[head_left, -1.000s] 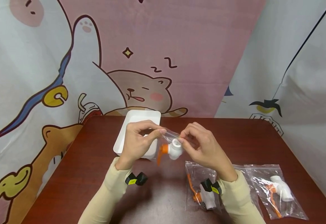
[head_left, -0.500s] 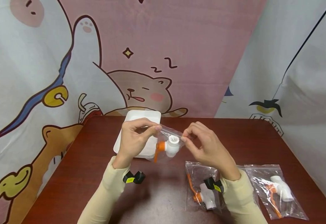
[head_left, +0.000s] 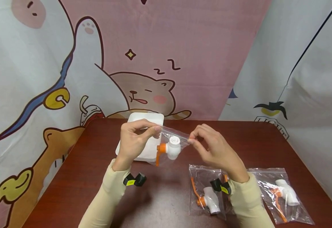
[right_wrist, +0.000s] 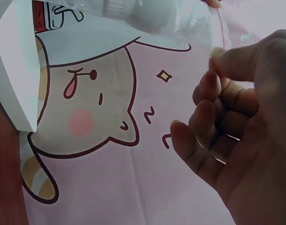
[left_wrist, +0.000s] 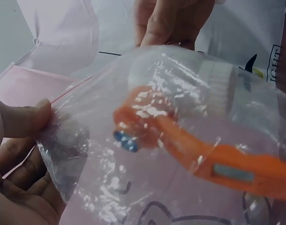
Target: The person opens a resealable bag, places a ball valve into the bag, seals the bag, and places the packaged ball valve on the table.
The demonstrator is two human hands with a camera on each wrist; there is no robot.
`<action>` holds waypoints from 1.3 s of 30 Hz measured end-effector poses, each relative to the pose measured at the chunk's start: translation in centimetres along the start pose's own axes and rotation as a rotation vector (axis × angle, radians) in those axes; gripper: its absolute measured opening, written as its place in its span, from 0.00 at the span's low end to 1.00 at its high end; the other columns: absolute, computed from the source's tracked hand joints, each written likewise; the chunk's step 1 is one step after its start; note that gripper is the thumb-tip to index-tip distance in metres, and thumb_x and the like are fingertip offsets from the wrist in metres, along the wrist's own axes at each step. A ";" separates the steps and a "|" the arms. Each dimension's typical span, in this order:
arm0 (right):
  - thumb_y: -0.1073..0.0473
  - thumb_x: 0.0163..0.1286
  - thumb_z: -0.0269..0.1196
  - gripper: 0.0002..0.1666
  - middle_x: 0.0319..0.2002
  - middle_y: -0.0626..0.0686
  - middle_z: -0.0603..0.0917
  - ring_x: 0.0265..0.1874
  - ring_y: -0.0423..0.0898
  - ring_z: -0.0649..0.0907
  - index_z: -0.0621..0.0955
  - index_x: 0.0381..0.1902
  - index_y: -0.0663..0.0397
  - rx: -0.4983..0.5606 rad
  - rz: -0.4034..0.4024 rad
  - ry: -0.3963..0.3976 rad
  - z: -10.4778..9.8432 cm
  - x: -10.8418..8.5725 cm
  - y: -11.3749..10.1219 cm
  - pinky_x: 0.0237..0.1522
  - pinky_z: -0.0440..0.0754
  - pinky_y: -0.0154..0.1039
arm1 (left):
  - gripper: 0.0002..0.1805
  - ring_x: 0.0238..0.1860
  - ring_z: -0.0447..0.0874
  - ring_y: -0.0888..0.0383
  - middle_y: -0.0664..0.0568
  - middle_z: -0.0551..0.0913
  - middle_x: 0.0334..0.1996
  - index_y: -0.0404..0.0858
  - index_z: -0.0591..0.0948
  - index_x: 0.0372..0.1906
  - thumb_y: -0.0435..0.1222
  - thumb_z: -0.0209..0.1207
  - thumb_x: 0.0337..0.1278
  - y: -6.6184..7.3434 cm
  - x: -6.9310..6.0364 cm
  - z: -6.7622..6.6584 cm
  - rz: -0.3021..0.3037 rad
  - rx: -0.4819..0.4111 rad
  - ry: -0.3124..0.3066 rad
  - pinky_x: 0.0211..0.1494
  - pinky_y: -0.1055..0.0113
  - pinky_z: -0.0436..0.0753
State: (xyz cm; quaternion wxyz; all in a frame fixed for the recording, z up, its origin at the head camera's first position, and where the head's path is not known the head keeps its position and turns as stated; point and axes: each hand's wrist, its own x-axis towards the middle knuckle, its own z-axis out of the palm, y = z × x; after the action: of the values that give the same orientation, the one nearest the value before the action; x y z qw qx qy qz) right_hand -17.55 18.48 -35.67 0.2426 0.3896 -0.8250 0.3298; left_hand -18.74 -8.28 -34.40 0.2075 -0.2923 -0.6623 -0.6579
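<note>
A clear zip bag (head_left: 180, 136) is stretched in the air between both hands. Inside it hangs a white plastic valve (head_left: 173, 148) with an orange lever handle (left_wrist: 199, 150). At the bag's upper left corner, my left hand (head_left: 133, 142) pinches the zip edge between thumb and forefinger. My right hand (head_left: 214, 148) pinches the opposite corner the same way, its other fingers curled loosely in the right wrist view. The zip's red line (right_wrist: 221, 26) runs straight toward the right fingertips. The bag's seal looks closed, though glare makes this hard to tell.
Behind the left hand stands a white tray (head_left: 151, 150) on the brown table (head_left: 160, 202). Bagged valves lie at the right: one zip bag (head_left: 208, 198) under the right wrist, another (head_left: 287, 193) farther right. A patterned cloth (head_left: 200, 63) hangs behind the table.
My hands have drawn apart, the left one going left and the right one going slightly right. The bag between them is stretched wider, and the valve has shifted a little left.
</note>
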 end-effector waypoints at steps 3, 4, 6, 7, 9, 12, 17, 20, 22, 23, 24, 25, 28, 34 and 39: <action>0.65 0.66 0.71 0.09 0.32 0.40 0.79 0.33 0.34 0.72 0.80 0.35 0.48 0.005 0.035 -0.012 -0.3 -0.2 0.1 0.32 0.71 0.27 | 0.07 0.23 0.86 0.56 0.43 0.87 0.22 0.25 0.88 0.30 0.29 0.72 0.55 -0.1 -0.2 0.3 -0.014 -0.019 -0.014 0.33 0.64 0.88; 0.65 0.65 0.71 0.09 0.32 0.40 0.79 0.33 0.34 0.73 0.80 0.35 0.47 0.011 0.051 -0.017 -0.4 -0.3 0.1 0.32 0.73 0.28 | 0.08 0.23 0.86 0.56 0.43 0.87 0.23 0.25 0.88 0.30 0.29 0.72 0.55 -0.1 -0.3 0.4 -0.015 -0.023 -0.015 0.33 0.64 0.88; 0.64 0.66 0.71 0.10 0.33 0.39 0.80 0.33 0.34 0.75 0.81 0.36 0.46 0.037 0.086 -0.031 -0.5 -0.3 0.1 0.34 0.76 0.29 | 0.08 0.22 0.86 0.56 0.42 0.88 0.24 0.25 0.88 0.30 0.29 0.72 0.55 -0.1 -0.4 0.7 -0.011 -0.027 -0.017 0.32 0.64 0.88; 0.64 0.66 0.71 0.10 0.34 0.39 0.80 0.33 0.34 0.76 0.81 0.37 0.45 0.054 0.104 -0.036 -0.5 -0.4 0.1 0.35 0.78 0.30 | 0.05 0.23 0.86 0.57 0.42 0.88 0.25 0.26 0.88 0.30 0.27 0.71 0.55 -0.1 -0.4 0.8 -0.009 -0.025 -0.021 0.32 0.65 0.87; 0.64 0.66 0.71 0.10 0.35 0.39 0.81 0.34 0.34 0.78 0.81 0.39 0.44 0.089 0.127 -0.034 -0.4 -0.4 0.0 0.36 0.80 0.33 | 0.03 0.24 0.86 0.58 0.41 0.88 0.25 0.28 0.89 0.29 0.25 0.71 0.54 -0.1 -0.5 1.2 0.003 -0.014 -0.039 0.33 0.67 0.87; 0.64 0.66 0.71 0.11 0.36 0.39 0.81 0.34 0.35 0.79 0.82 0.42 0.44 0.141 0.118 -0.021 0.2 -0.1 -0.4 0.36 0.81 0.34 | 0.03 0.25 0.86 0.58 0.42 0.89 0.26 0.31 0.90 0.29 0.22 0.70 0.52 -0.3 -0.7 1.7 0.036 0.017 -0.092 0.34 0.68 0.87; 0.64 0.67 0.70 0.09 0.34 0.41 0.81 0.34 0.35 0.78 0.83 0.42 0.45 0.179 0.056 0.003 1.3 0.4 -1.6 0.36 0.80 0.31 | 0.05 0.25 0.85 0.59 0.51 0.90 0.26 0.39 0.91 0.29 0.27 0.73 0.53 -0.6 -1.0 2.7 0.127 0.133 -0.184 0.32 0.70 0.84; 0.64 0.67 0.71 0.08 0.32 0.41 0.80 0.34 0.35 0.77 0.83 0.39 0.46 0.187 0.038 0.023 1.7 0.6 -2.0 0.36 0.78 0.29 | 0.03 0.23 0.83 0.63 0.56 0.90 0.25 0.42 0.92 0.30 0.31 0.73 0.55 -0.7 -1.2 3.1 0.169 0.206 -0.196 0.30 0.72 0.81; 0.65 0.66 0.71 0.08 0.31 0.41 0.80 0.34 0.35 0.77 0.83 0.38 0.46 0.192 0.031 0.036 1.9 0.6 -2.2 0.36 0.76 0.28 | 0.03 0.24 0.82 0.66 0.57 0.89 0.25 0.43 0.92 0.30 0.32 0.73 0.56 -0.6 -1.3 3.2 0.185 0.243 -0.196 0.29 0.73 0.81; 0.65 0.65 0.72 0.09 0.31 0.41 0.79 0.34 0.35 0.77 0.84 0.37 0.46 0.197 0.029 0.041 2.0 0.6 -2.2 0.36 0.75 0.28 | 0.03 0.24 0.82 0.66 0.57 0.90 0.25 0.43 0.92 0.30 0.32 0.73 0.56 -0.5 -1.3 3.2 0.186 0.246 -0.198 0.30 0.73 0.81; 0.65 0.65 0.72 0.09 0.31 0.41 0.79 0.34 0.35 0.77 0.84 0.37 0.46 0.200 0.024 0.047 2.0 0.6 -2.3 0.36 0.75 0.28 | 0.03 0.24 0.83 0.66 0.57 0.90 0.25 0.43 0.92 0.30 0.32 0.73 0.56 -0.5 -1.3 3.2 0.184 0.243 -0.200 0.30 0.73 0.82; 0.66 0.64 0.72 0.09 0.30 0.41 0.79 0.33 0.35 0.77 0.83 0.36 0.46 0.203 0.018 0.053 2.0 0.6 -2.3 0.36 0.74 0.28 | 0.03 0.24 0.84 0.65 0.57 0.90 0.25 0.43 0.92 0.30 0.32 0.73 0.56 -0.4 -1.3 3.1 0.180 0.238 -0.204 0.30 0.72 0.83; 0.67 0.65 0.71 0.10 0.29 0.41 0.78 0.33 0.35 0.76 0.83 0.36 0.46 0.204 0.003 0.065 2.1 0.6 -2.3 0.35 0.74 0.29 | 0.04 0.24 0.86 0.61 0.55 0.90 0.26 0.42 0.92 0.30 0.30 0.73 0.55 -0.4 -1.2 3.1 0.159 0.201 -0.215 0.31 0.70 0.84; 0.67 0.67 0.69 0.08 0.29 0.41 0.77 0.32 0.35 0.75 0.82 0.36 0.48 0.177 -0.010 0.072 2.0 0.6 -2.4 0.34 0.74 0.28 | 0.04 0.26 0.88 0.56 0.53 0.91 0.27 0.41 0.92 0.30 0.29 0.73 0.54 -0.4 -1.1 3.1 0.138 0.142 -0.208 0.32 0.68 0.85; 0.67 0.67 0.68 0.07 0.30 0.42 0.77 0.32 0.35 0.75 0.81 0.37 0.50 0.153 -0.024 0.061 2.0 0.6 -2.3 0.34 0.73 0.26 | 0.04 0.27 0.89 0.59 0.50 0.91 0.27 0.38 0.91 0.30 0.27 0.73 0.53 -0.4 -1.1 3.0 0.137 0.112 -0.180 0.33 0.66 0.87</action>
State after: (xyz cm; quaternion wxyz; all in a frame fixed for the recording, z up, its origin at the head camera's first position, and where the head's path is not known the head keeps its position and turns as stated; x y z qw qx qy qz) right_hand -16.38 15.61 -35.78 0.2411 0.4065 -0.7850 0.4005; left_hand -17.84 -5.37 -35.62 0.2078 -0.3827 -0.6924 -0.5753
